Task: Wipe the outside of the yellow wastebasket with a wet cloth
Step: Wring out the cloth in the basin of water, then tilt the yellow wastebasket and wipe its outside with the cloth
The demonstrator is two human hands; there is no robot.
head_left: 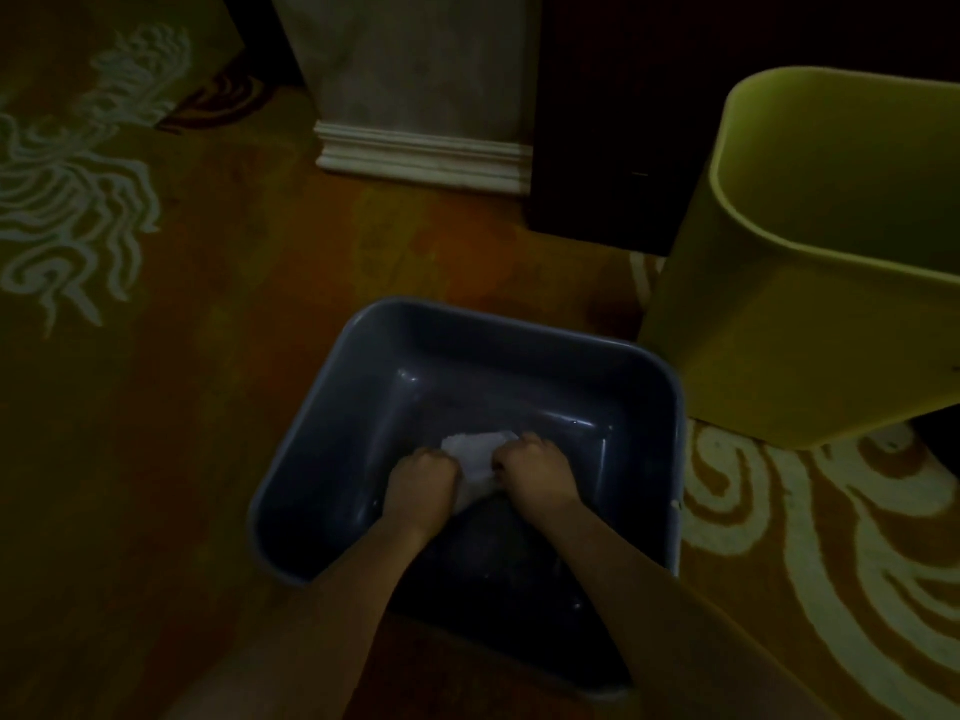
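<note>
A white cloth (477, 454) lies bunched between my two fists inside a dark blue-grey plastic tub (332, 407) on the carpet. My left hand (423, 483) grips the cloth's left side and my right hand (535, 472) grips its right side, both low near the tub's bottom. The yellow wastebasket (769, 330) stands upright to the right of the tub, its open mouth facing up, partly cut off by the frame edge. Neither hand touches the wastebasket.
An orange carpet (218, 407) with pale swirl patterns covers the floor. A wall corner with white baseboard (423, 155) stands behind the tub. Dark furniture (618, 148) sits between that corner and the wastebasket. The room is dim.
</note>
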